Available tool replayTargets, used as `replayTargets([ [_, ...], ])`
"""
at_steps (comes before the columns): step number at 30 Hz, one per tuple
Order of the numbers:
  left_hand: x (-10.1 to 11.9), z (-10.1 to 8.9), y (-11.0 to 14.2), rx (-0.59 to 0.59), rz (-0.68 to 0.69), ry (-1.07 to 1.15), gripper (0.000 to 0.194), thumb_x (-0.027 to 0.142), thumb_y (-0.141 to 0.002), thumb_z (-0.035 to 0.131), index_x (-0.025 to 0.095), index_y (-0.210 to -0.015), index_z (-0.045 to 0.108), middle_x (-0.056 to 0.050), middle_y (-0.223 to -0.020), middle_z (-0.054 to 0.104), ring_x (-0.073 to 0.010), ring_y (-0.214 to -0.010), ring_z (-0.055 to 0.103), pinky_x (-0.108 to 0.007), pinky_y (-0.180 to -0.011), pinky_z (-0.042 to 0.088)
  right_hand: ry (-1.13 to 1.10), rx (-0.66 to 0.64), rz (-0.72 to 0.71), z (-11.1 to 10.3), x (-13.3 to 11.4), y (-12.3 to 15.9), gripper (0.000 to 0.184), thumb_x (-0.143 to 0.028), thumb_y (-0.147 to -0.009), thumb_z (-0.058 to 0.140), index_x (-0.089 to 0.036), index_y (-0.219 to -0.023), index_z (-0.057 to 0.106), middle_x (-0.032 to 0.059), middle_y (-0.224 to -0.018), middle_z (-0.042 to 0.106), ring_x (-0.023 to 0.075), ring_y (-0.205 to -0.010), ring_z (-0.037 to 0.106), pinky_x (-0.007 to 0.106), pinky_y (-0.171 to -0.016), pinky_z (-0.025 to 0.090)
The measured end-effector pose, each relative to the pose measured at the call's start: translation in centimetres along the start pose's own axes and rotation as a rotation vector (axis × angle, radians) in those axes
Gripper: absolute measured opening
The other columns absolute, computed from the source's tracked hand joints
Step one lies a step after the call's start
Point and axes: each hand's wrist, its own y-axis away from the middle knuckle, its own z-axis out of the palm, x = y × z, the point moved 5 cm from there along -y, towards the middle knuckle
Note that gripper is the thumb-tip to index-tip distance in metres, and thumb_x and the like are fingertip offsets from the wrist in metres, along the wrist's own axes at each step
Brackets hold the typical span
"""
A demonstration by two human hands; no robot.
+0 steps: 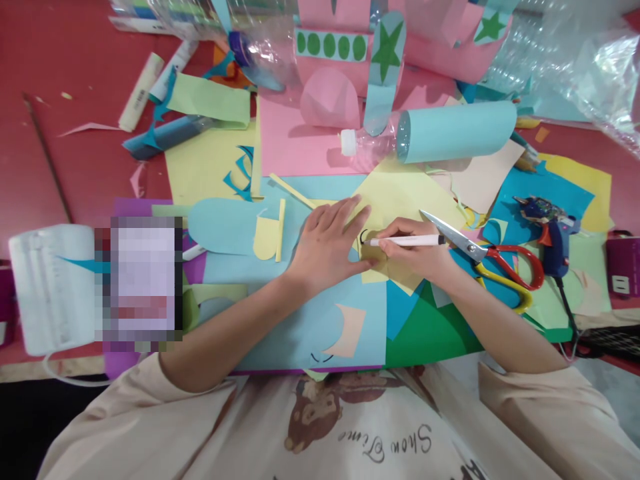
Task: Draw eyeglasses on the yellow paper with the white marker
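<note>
My right hand (407, 250) is closed around a white marker (413, 241) with a dark end. The marker's tip meets a piece of pale yellow paper (376, 270), beside a short curved black line. My left hand (330, 247) lies flat with fingers spread, its thumb and fingertips against the yellow paper. Beneath it is a light blue sheet (305, 333), which bears small black strokes near its lower edge. To the left are a rounded yellow cutout (267, 239) and a narrow yellow strip (281, 230).
Scissors (480, 257) with red and yellow handles lie right of my right hand, near a blue glue gun (557, 247). A plastic bottle (373, 143) wrapped in blue paper lies ahead. Pink paper shapes (330, 97) stand behind. A blurred-out device (145, 277) sits left.
</note>
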Motion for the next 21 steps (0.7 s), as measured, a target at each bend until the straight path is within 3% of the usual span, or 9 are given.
replayTargets([
  [21, 0.0, 0.17, 0.08, 0.04, 0.021, -0.05, 0.075, 0.051, -0.08, 0.065, 0.016, -0.144, 0.045, -0.017, -0.152, 0.044, -0.0339, -0.138, 0.044, -0.049, -0.113, 0.034, 0.053, -0.007, 0.055, -0.33, -0.48, -0.03, 0.008, -0.019, -0.068, 0.057, -0.019, -0.06, 0.057, -0.003, -0.053, 0.057, 0.0086, -0.048, 0.045, 0.023, -0.046, 0.03],
])
